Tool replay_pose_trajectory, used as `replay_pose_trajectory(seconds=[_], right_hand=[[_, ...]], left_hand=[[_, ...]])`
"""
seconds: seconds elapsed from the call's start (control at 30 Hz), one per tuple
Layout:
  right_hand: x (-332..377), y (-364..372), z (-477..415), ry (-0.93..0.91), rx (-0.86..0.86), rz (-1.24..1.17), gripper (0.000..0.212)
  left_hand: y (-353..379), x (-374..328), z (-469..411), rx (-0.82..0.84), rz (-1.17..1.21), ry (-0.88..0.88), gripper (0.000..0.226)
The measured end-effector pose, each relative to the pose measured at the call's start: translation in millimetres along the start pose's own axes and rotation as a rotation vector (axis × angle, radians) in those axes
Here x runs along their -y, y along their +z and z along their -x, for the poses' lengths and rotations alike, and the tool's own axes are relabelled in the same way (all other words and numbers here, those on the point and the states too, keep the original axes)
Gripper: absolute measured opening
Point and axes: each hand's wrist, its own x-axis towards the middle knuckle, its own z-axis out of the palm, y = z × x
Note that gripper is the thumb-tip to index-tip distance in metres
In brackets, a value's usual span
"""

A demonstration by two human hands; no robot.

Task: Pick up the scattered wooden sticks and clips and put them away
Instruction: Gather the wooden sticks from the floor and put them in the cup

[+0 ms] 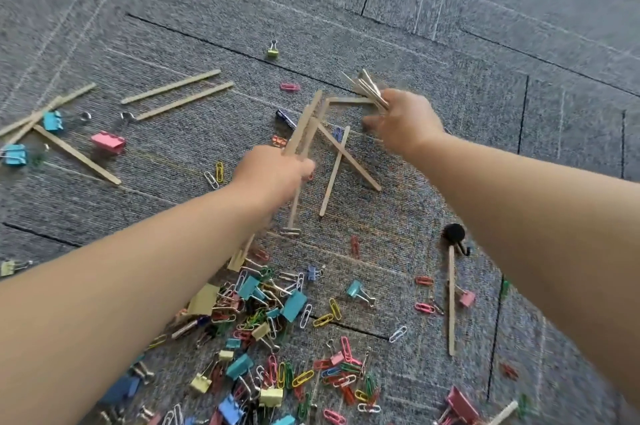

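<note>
My left hand [273, 172] grips a few wooden sticks [304, 127] that point up and away over the grey carpet. My right hand [403, 121] holds a fanned bundle of wooden sticks [367, 89] at its far side. Two crossed sticks [337, 161] lie on the carpet between my hands. More sticks lie at the left [176, 94], at the far left [74, 154] and at the right [451, 303]. A dense pile of coloured binder clips and paper clips [273, 327] covers the carpet below my arms.
A green binder clip [273, 50] lies alone farther out. A pink paper clip [289, 86] and a pink binder clip [108, 141] lie to the left. Blue binder clips [52, 120] sit by the far-left sticks. A black round hook [454, 233] lies at the right.
</note>
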Motion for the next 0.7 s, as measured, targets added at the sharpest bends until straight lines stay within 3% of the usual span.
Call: replay_pose_trajectory(seconds=[0.03, 0.13, 0.33, 0.43, 0.57, 0.7], right_hand=[[-3, -1, -1, -0.018, -0.043, 0.042, 0.012], [-6, -1, 2, -0.030, -0.091, 0.184, 0.014], [0, 5, 17, -0.010, 0.162, 0.232, 0.026], [1, 9, 25, 0.005, 0.122, 0.122, 0.030], [0, 24, 43, -0.049, 0.147, 0.151, 0.018], [-7, 32, 50, -0.049, 0.087, 0.092, 0.026]], left_hand=[[-2, 0, 1, 0.001, 0.000, -0.005, 0.021], [-6, 1, 2, -0.009, 0.029, -0.025, 0.016], [4, 2, -3, 0.014, 0.227, -0.152, 0.026], [11, 7, -5, -0.033, -0.090, -0.068, 0.030], [27, 7, -2, -0.019, -0.533, 0.098, 0.043], [45, 9, -5, -0.119, -0.662, 0.121, 0.040]])
